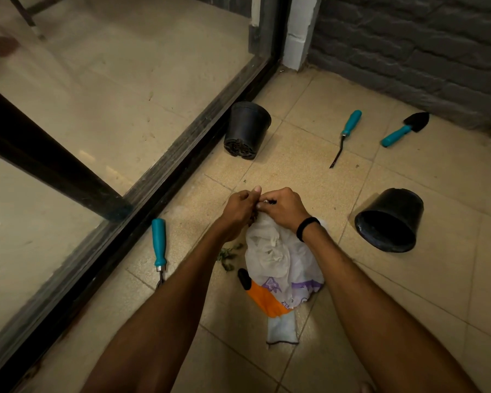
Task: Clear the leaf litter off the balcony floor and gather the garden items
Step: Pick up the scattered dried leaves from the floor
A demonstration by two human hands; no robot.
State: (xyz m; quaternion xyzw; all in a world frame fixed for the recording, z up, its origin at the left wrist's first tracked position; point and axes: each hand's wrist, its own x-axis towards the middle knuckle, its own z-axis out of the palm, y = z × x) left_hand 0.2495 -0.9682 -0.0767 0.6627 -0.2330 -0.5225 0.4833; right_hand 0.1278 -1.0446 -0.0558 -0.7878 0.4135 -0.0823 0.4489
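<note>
A: What was in frame?
B: A black-framed glass sliding door (153, 177) ran left of the white translucent plastic bag (278, 251). A grey brick wall (408, 52) stood beyond the bag. The bag sat on a beige tiled floor (352, 321).
A: Pots?
B: One black plastic pot (391, 219) lay on its side right of the bag. A second black plastic pot (247, 129) lay beyond the bag, by the door track.
A: Hands?
B: The left hand (238, 207) and right hand (284, 205) were both curled, pinching the bag's gathered top. There was a black wristband (306, 226) on the right wrist.
A: Small stuff?
B: An orange-and-white glove (267, 299) lay partly under the bag's near edge. A teal-handled black trowel (403, 129) and a teal-handled weeder (347, 131) lay beyond the bag, to the right. Another teal-handled tool (159, 245) lay left of it, head hidden. Dry green leaves (227, 255) lay just left of the bag.
</note>
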